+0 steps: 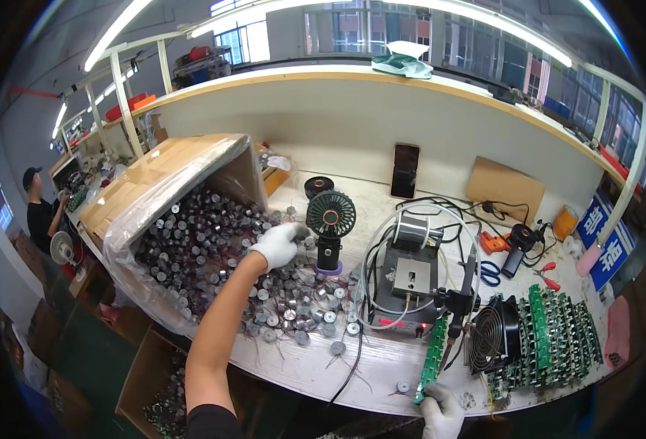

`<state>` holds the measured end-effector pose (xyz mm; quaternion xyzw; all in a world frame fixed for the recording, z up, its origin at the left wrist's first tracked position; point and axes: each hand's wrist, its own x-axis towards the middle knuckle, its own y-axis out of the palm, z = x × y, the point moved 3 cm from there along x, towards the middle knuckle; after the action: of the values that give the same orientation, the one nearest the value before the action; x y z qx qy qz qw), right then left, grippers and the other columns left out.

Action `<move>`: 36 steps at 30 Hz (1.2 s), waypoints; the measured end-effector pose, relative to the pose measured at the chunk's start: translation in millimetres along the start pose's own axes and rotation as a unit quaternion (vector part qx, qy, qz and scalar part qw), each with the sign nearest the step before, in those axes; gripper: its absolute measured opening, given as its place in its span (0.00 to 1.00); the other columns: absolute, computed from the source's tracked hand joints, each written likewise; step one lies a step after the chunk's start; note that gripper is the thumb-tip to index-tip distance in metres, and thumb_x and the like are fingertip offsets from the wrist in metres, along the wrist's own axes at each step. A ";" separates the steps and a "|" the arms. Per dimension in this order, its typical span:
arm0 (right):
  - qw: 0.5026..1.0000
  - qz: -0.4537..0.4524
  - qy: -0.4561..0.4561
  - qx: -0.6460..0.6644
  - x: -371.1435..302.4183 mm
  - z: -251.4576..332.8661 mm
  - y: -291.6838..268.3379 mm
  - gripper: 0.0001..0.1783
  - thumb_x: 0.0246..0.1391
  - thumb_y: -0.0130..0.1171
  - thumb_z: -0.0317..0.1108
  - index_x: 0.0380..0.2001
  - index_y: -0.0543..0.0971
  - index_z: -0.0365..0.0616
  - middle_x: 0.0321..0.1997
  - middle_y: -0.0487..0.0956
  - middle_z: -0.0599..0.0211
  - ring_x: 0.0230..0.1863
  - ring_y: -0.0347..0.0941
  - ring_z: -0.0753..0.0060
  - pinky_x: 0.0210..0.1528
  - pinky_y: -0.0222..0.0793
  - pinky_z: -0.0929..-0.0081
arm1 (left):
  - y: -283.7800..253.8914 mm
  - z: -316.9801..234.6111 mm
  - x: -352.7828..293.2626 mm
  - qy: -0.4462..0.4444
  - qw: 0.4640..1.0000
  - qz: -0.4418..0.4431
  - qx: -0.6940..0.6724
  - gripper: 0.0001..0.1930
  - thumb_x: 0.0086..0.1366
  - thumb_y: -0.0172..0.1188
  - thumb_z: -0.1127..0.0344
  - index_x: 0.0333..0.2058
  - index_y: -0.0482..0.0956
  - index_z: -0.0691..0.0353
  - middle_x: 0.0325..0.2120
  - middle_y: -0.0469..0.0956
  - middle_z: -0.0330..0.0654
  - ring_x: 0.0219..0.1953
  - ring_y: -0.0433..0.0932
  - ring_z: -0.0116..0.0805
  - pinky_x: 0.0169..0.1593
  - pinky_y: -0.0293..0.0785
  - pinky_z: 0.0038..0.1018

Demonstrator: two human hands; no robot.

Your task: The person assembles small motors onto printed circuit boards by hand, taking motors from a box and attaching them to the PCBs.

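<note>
My left hand (276, 246), in a white glove, reaches over a heap of small silver motors (294, 307) with thin wires. Its fingers are drawn together at what looks like one small grey motor at their tips, partly hidden. At the lower right my gloved right hand (442, 414) pinches the near end of a long green circuit board (433, 358). The board's far end lies beside a soldering iron held in a stand (456, 301). One loose motor (403, 385) rests just left of the board's near end.
A plastic-lined carton (169, 157) lies on its side, spilling motors. Beyond my left hand stands a small fan (330, 216). A soldering machine (407, 282) with a wire spool sits mid-table. Right of it are a black fan (493, 336), stacked green boards (550, 336), scissors (490, 273) and pliers (548, 278).
</note>
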<state>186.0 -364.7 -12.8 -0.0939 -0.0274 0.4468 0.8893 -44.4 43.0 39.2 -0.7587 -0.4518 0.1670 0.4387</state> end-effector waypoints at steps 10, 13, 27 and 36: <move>0.999 -0.024 0.008 0.034 -2.5 -8.0 1.6 0.13 0.60 0.52 0.23 0.47 0.77 0.33 0.44 0.79 0.62 0.45 0.73 0.72 0.48 0.71 0.75 | 8.7 7.2 44.0 0.119 0.960 -0.156 0.202 0.16 0.57 0.60 0.59 0.44 0.77 0.56 0.40 0.78 0.49 0.47 0.75 0.52 0.53 0.73 0.39; 0.998 -0.037 0.033 0.032 -2.4 -4.1 3.8 0.13 0.60 0.52 0.24 0.47 0.77 0.33 0.44 0.79 0.62 0.44 0.73 0.72 0.48 0.71 0.76 | 19.2 -4.8 52.6 -0.050 0.967 0.053 0.246 0.24 0.58 0.58 0.46 0.51 0.77 0.50 0.48 0.75 0.45 0.58 0.70 0.47 0.61 0.66 0.42; 1.000 -0.007 0.021 -0.010 1.3 -7.3 0.3 0.14 0.60 0.53 0.27 0.47 0.78 0.31 0.43 0.80 0.59 0.43 0.74 0.69 0.49 0.70 0.73 | 31.3 6.7 -14.9 0.066 0.941 0.085 0.321 0.14 0.59 0.54 0.58 0.39 0.82 0.57 0.40 0.79 0.46 0.47 0.76 0.48 0.51 0.74 0.39; 0.999 -0.024 0.030 -0.035 -1.4 4.9 4.3 0.14 0.59 0.55 0.25 0.47 0.77 0.31 0.46 0.79 0.58 0.46 0.74 0.67 0.50 0.71 0.72 | 8.4 -28.3 -54.3 0.041 0.982 -0.018 0.185 0.17 0.58 0.59 0.56 0.41 0.77 0.60 0.39 0.75 0.49 0.42 0.77 0.49 0.46 0.75 0.39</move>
<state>181.1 -362.7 -8.7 -0.1381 -0.0184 0.4210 0.8963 -50.5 -18.5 40.4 -0.6624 -0.4077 0.2085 0.5929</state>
